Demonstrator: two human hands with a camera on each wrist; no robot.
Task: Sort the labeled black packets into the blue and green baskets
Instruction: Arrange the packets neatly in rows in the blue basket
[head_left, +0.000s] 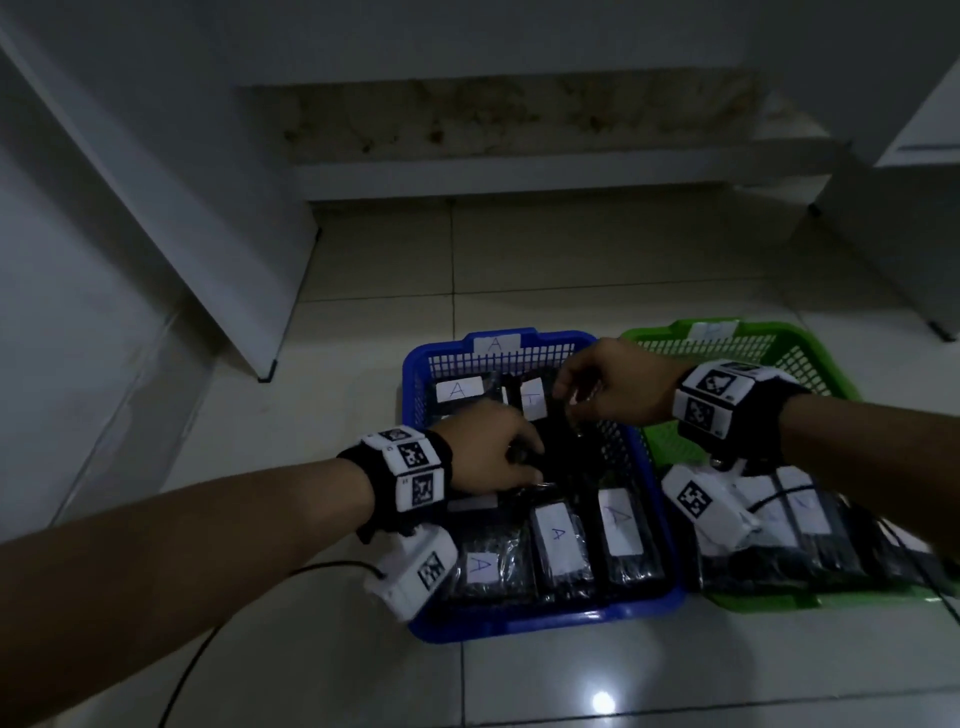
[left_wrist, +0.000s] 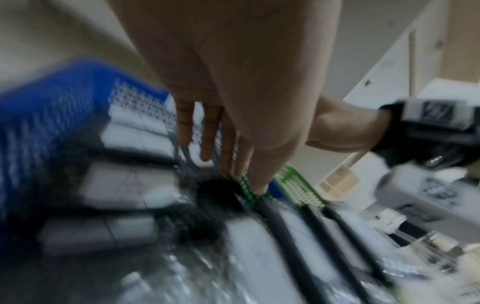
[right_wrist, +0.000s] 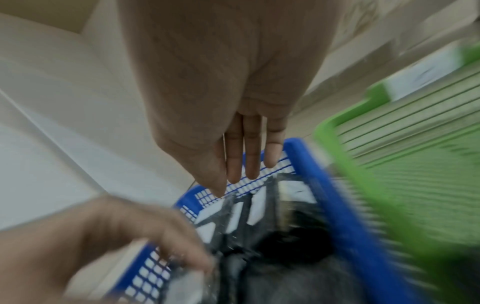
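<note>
A pale tiled floor (head_left: 519, 270) carries everything. The blue basket (head_left: 550, 618) sits directly on it, and the green basket (head_left: 810, 600) stands just beside it, their sides touching. A thin black cable (head_left: 197, 660) trails across the tiles at the near left. White cabinets (head_left: 171, 171) stand on the floor to the left and right

Bare forearms, black wrist straps (head_left: 387, 499), white marker-printed cubes (head_left: 415, 473), white camera housings (head_left: 413, 571), black cable (head_left: 208, 649)
</note>
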